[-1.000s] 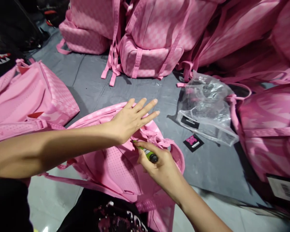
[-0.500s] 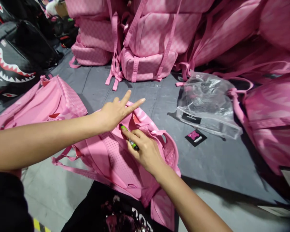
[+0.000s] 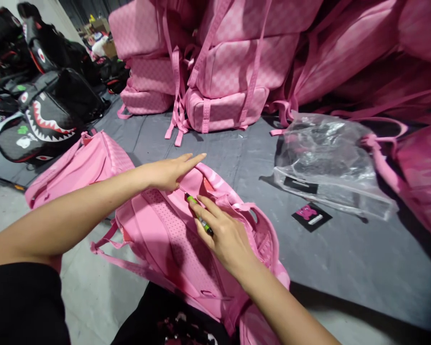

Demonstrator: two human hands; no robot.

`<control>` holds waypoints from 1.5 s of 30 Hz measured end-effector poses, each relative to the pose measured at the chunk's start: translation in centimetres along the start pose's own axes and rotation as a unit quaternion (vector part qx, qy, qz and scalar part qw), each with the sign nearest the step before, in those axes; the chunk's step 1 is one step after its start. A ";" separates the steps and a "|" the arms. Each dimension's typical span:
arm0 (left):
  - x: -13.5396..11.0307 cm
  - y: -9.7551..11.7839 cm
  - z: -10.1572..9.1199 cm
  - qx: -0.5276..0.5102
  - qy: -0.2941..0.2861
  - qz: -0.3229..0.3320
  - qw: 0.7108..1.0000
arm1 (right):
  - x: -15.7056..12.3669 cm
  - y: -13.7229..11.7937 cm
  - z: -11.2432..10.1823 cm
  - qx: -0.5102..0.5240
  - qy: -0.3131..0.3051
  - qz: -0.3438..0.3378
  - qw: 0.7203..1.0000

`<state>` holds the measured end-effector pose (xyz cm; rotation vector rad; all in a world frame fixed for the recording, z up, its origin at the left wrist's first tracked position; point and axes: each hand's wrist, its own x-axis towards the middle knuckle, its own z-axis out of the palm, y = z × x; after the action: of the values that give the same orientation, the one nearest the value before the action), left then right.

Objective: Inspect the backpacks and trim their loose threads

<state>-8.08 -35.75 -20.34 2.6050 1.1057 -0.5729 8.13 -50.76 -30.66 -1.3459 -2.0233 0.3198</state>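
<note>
A pink backpack lies tilted across the table edge and my lap, its dotted padded back panel facing up. My right hand grips a slim green-and-black pen-like tool, its thin tip pointing up and left at the bag's surface. I cannot make out the tool's exact kind. Across the top of the same backpack rests my left hand, fingers stretched out to the right. Its lower fingertips come close to the tool's tip; the thumb is hard to see.
A second pink bag sits at left, near black shark-mouth backpacks. Stacked pink checkered backpacks line the back of the grey-covered table. A clear plastic bag and black card lie at right.
My left hand's spread fingers have come together and lowered onto the backpack. The right hand keeps the tool near the same spot. The view has shifted, showing more black backpacks at left.
</note>
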 end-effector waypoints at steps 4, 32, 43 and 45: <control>0.4 0.1 -0.3 0.006 -0.022 0.007 1.000 | 0.2 0.5 -0.3 0.045 -0.017 -0.011 0.999; 0.9 0.7 0.6 0.066 0.022 -0.014 0.997 | 2.8 -2.9 -1.0 0.039 -0.067 0.100 0.992; 0.9 0.9 0.7 0.079 0.018 -0.014 0.997 | 2.6 -3.7 0.6 0.186 0.000 0.268 0.945; 0.8 0.9 0.6 0.082 0.021 -0.014 0.996 | 2.3 -3.7 1.4 0.294 0.034 0.311 0.903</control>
<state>-7.04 -36.08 -21.20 2.7557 1.1562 -0.6428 3.95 -50.13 -28.79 -1.5174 -1.2219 1.0576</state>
